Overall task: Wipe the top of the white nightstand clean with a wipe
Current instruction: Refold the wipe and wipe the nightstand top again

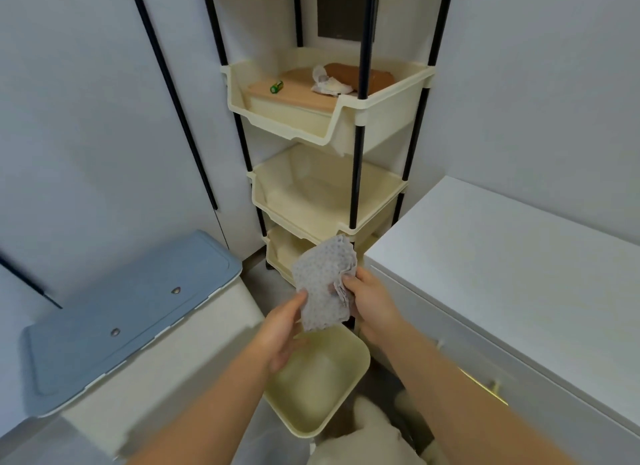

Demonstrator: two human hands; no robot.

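Observation:
A grey dotted wipe point(322, 281), crumpled, hangs in the air in front of the shelf rack, held between both hands. My left hand point(282, 329) pinches its lower left edge with the thumb. My right hand point(370, 302) grips its right side. The white nightstand point(502, 267) stands to the right, its flat top bare and apart from the wipe; a drawer front with a gold handle faces me below it.
A cream tiered rack point(322, 118) on black poles stands straight ahead, its top tray holding a wooden board, a small green object and crumpled paper. A cream bin point(318, 385) sits on the floor under my hands. A blue-lidded storage box point(128, 312) is at the left.

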